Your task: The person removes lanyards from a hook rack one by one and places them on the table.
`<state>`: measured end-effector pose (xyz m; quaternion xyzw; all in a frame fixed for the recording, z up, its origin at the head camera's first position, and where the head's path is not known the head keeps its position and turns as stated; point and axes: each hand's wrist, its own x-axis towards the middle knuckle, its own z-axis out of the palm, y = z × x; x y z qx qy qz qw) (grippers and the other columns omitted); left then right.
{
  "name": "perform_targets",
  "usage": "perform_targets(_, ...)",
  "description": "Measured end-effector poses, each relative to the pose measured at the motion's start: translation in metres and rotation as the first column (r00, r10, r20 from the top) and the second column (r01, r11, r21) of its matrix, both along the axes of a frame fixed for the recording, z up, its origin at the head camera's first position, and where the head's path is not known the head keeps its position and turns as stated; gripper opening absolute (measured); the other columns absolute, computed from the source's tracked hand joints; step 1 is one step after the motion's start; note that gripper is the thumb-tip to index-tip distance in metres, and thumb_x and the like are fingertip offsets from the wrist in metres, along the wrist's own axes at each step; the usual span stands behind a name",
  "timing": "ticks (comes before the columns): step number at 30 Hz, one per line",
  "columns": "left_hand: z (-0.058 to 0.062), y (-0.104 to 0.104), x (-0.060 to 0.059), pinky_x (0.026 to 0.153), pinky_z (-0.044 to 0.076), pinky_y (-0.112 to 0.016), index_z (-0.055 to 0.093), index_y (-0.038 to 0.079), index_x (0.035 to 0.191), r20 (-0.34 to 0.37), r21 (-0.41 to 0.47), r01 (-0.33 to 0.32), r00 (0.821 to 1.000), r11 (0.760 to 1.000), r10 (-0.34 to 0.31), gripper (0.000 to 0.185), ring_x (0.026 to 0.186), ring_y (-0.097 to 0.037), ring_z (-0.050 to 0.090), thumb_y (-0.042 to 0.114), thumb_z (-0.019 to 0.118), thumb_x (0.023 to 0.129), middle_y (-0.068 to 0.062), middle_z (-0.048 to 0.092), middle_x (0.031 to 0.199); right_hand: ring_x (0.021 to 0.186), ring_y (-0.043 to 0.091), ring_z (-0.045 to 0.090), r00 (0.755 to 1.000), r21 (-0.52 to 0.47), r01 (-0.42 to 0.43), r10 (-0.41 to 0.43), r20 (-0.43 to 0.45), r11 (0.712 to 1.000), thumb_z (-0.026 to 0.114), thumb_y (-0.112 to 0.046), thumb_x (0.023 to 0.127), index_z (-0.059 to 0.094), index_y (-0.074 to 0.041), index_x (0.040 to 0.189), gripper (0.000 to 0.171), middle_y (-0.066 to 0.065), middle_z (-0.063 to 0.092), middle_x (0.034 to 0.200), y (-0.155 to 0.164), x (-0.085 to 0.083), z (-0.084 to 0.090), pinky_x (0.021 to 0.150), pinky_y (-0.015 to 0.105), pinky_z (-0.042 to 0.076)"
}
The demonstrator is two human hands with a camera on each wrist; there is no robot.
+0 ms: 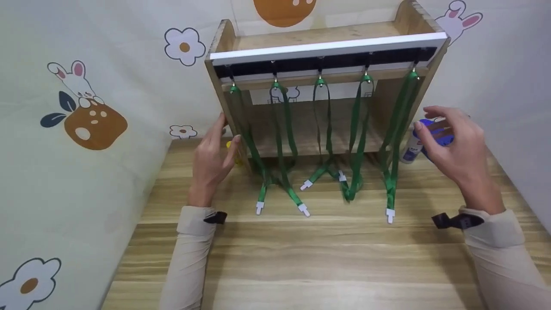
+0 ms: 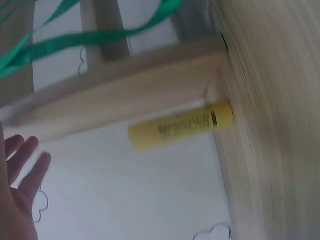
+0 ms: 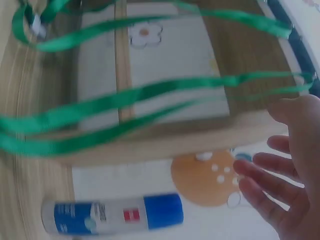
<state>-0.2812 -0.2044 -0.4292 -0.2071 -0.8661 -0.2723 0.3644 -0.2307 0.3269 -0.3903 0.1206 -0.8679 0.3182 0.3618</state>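
Observation:
A wooden shelf rack (image 1: 314,122) stands on the table, with several green lanyards (image 1: 394,120) hanging from hooks on the dark strip along its front. White plastic clips (image 1: 390,215) end the lanyards near the tabletop. My left hand (image 1: 211,157) is at the rack's left side panel, fingers extended and thumb apart. To the right of the rack, my right hand (image 1: 458,142) is held with loosely bent fingers and nothing in them. In the right wrist view, green straps (image 3: 145,92) cross in front of the rack, beside the same hand.
A yellow tube (image 2: 180,125) stands by the rack's left side. Near its right side is a white glue stick (image 3: 115,215) with a blue cap, and a blue object (image 1: 443,137) lies partly behind my right fingers. A printed backdrop (image 1: 99,193) surrounds the wood-grain table (image 1: 318,262).

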Motion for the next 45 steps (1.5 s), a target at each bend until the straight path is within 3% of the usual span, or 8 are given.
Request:
perform_targets(3,-0.003,0.009,-0.002,0.102,0.066,-0.045,0.039,0.001,0.165,-0.023,0.063,0.022,1.000,0.998,-0.021,0.069,0.134,-0.032,0.069,0.034,0.066,0.110,-0.019,0.061,0.156,0.090,-0.026,0.058,0.997,-0.005,-0.058,0.058,-0.049,0.998,0.084,-0.017,0.095,0.076,-0.007,0.131,0.038,0.016,0.081,0.115,-0.015,0.002,-0.002,0.082,-0.005,0.046)
perform_targets(9,-0.008,0.016,-0.002,0.094,0.069,-0.040,0.044,-0.002,0.161,-0.017,0.060,0.000,1.000,0.998,0.001,0.058,0.125,-0.033,0.074,0.022,0.062,0.112,-0.022,0.069,0.144,0.097,-0.027,0.060,0.997,-0.065,-0.033,0.029,-0.067,0.997,0.084,-0.015,0.096,0.081,-0.005,0.123,0.028,0.017,0.082,0.112,-0.032,0.007,-0.009,0.086,-0.004,0.049)
perform_targets(16,-0.006,0.023,-0.002,0.100,0.067,-0.042,0.047,-0.004,0.158,-0.005,0.063,0.008,1.000,0.998,-0.008,0.054,0.126,-0.035,0.074,0.023,0.060,0.113,-0.023,0.070,0.142,0.091,0.017,0.081,0.999,-0.058,-0.030,0.028,-0.041,0.998,0.085,-0.017,0.095,0.082,-0.002,0.119,0.028,0.019,0.083,0.107,-0.039,0.005,-0.017,0.083,-0.004,0.048)
perform_targets(22,-0.006,0.025,-0.003,0.102,0.066,-0.043,0.047,-0.004,0.158,0.007,0.075,-0.008,1.000,0.997,0.007,0.054,0.128,-0.036,0.073,0.022,0.061,0.112,-0.023,0.070,0.144,0.087,-0.025,0.061,1.000,-0.109,-0.018,0.020,0.016,0.994,0.086,-0.020,0.095,0.083,-0.001,0.115,0.027,0.021,0.083,0.102,-0.042,0.000,-0.019,0.079,-0.005,0.047)
perform_targets(29,-0.008,0.025,-0.004,0.099,0.067,-0.040,0.045,-0.002,0.160,0.041,0.075,-0.024,0.999,0.997,0.021,0.055,0.128,-0.035,0.073,0.024,0.057,0.114,-0.023,0.069,0.145,0.087,0.037,0.081,0.999,-0.105,-0.035,0.037,0.018,0.994,0.086,-0.021,0.095,0.083,0.000,0.113,0.028,0.022,0.083,0.102,-0.049,-0.003,-0.022,0.078,-0.006,0.046)
perform_targets(36,-0.008,0.023,-0.005,0.091,0.069,-0.037,0.048,-0.004,0.157,0.015,0.081,-0.010,1.000,0.997,0.009,0.051,0.127,-0.035,0.073,0.023,0.057,0.114,-0.023,0.071,0.141,0.092,0.041,0.081,0.997,-0.134,-0.043,0.052,0.061,0.990,0.084,-0.024,0.097,0.082,0.000,0.114,0.029,0.022,0.082,0.104,-0.056,-0.007,-0.023,0.079,-0.005,0.047)
perform_targets(38,-0.009,0.023,-0.005,0.092,0.069,-0.037,0.048,-0.004,0.156,0.010,0.084,-0.008,1.000,0.996,0.007,0.051,0.127,-0.035,0.073,0.023,0.056,0.114,-0.024,0.071,0.141,0.095,0.036,0.082,0.997,-0.147,-0.033,0.043,0.064,0.989,0.084,-0.026,0.098,0.082,-0.001,0.116,0.030,0.020,0.082,0.107,-0.056,-0.007,-0.023,0.081,-0.004,0.048)
perform_targets(45,-0.008,0.024,-0.005,0.094,0.068,-0.039,0.048,-0.003,0.157,0.019,0.097,-0.004,1.000,0.995,0.002,0.051,0.128,-0.035,0.073,0.019,0.060,0.113,-0.023,0.071,0.142,0.102,-0.017,0.069,0.998,-0.239,-0.005,0.018,0.053,0.971,0.080,-0.034,0.100,0.078,-0.007,0.128,0.038,0.009,0.082,0.119,-0.055,-0.007,-0.022,0.088,0.002,0.055)
